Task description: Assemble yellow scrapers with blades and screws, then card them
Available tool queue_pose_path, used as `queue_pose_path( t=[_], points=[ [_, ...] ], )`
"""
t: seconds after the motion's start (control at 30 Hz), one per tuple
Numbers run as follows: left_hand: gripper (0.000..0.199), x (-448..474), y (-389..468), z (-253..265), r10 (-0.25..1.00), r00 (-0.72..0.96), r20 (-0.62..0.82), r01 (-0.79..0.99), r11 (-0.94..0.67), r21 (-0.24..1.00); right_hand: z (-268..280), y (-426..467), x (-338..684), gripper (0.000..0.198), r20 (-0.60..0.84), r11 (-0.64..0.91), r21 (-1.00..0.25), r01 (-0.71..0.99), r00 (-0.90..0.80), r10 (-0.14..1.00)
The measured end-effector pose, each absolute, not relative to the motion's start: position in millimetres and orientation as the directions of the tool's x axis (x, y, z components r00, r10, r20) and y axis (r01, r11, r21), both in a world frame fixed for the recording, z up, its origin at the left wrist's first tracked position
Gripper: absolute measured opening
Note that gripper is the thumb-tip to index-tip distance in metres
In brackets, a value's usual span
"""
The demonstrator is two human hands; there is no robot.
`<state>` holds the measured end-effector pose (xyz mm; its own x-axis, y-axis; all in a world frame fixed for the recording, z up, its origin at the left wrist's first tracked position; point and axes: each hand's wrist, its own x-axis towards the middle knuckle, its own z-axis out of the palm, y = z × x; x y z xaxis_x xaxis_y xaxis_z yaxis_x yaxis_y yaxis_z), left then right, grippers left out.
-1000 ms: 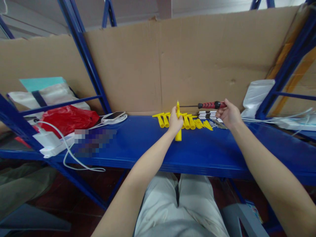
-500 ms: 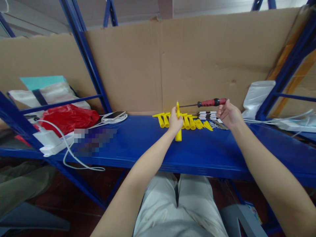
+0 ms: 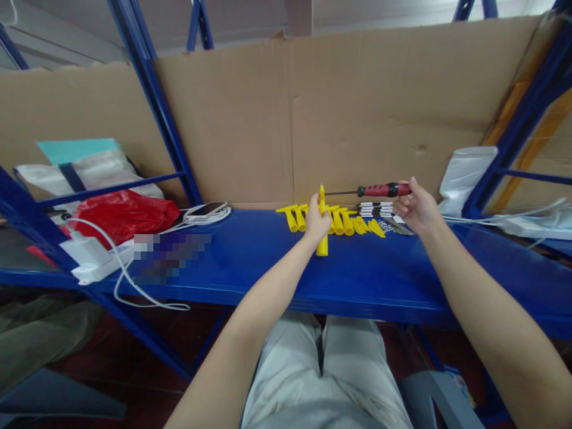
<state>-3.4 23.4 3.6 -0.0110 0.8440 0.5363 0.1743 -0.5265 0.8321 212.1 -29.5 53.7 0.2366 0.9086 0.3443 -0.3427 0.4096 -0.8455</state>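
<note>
My left hand (image 3: 318, 221) is closed around a yellow plastic tool with a tubular handle (image 3: 322, 246), holding it upright above the blue shelf. My right hand (image 3: 418, 207) pinches the rear end of a red and black screwdriver (image 3: 379, 190). The screwdriver lies level, its thin shaft pointing left, and its tip meets the upper part of the yellow tool. Behind my left hand stands a row of several similar yellow T-shaped pieces (image 3: 292, 219). Small flat yellow parts (image 3: 376, 227) lie to their right, below the screwdriver.
White-and-black bundles (image 3: 374, 209) and grey blades (image 3: 399, 226) lie near my right hand. A white pouch (image 3: 467, 179) leans at the right post. On the left are a phone (image 3: 209, 208), coiled white cable, a red bag (image 3: 127, 211) and a power strip (image 3: 102, 265). Cardboard (image 3: 357, 113) stands behind.
My right fingers have shifted slightly at the end of the screwdriver, and its handle sits a touch lower. My left hand stays in place with the yellow tool.
</note>
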Motion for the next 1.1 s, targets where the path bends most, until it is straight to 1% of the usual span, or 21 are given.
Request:
queue_pose_path(
  t=[0.17, 0.3, 0.43, 0.53, 0.63, 0.7, 0.87, 1.1],
  points=[
    [0.064, -3, 25, 3, 0.843, -0.024, 0.537, 0.176, -0.526, 0.832, 61, -38, 203, 0.022, 0.290, 0.396, -0.808, -0.435, 0.291, 0.912],
    [0.063, -2, 27, 2, 0.848, -0.029, 0.529, 0.173, -0.517, 0.838, 59, -33, 205, 0.021, 0.318, 0.425, -0.823, -0.377, 0.314, 0.895],
    [0.064, -2, 29, 1, 0.850, -0.040, 0.525, 0.166, -0.512, 0.843, 53, -27, 211, 0.033, 0.378, 0.454, -0.835, -0.310, 0.276, 0.884],
    [0.064, -2, 27, 1, 0.846, -0.035, 0.532, 0.166, -0.521, 0.838, 53, -25, 213, 0.039, 0.371, 0.452, -0.837, -0.310, 0.286, 0.884],
    [0.064, -3, 25, 2, 0.846, -0.023, 0.532, 0.170, -0.521, 0.836, 53, -24, 213, 0.037, 0.320, 0.416, -0.850, -0.324, 0.311, 0.895],
    [0.064, -3, 24, 3, 0.847, -0.019, 0.532, 0.171, -0.521, 0.836, 51, -23, 214, 0.037, 0.313, 0.402, -0.858, -0.320, 0.296, 0.902],
    [0.064, -3, 26, 3, 0.851, -0.026, 0.525, 0.166, -0.514, 0.841, 49, -21, 218, 0.035, 0.333, 0.397, -0.869, -0.295, 0.246, 0.910],
    [0.064, -2, 27, 1, 0.842, -0.028, 0.538, 0.164, -0.527, 0.834, 51, -20, 216, 0.028, 0.395, 0.469, -0.827, -0.311, 0.275, 0.877]
  ],
)
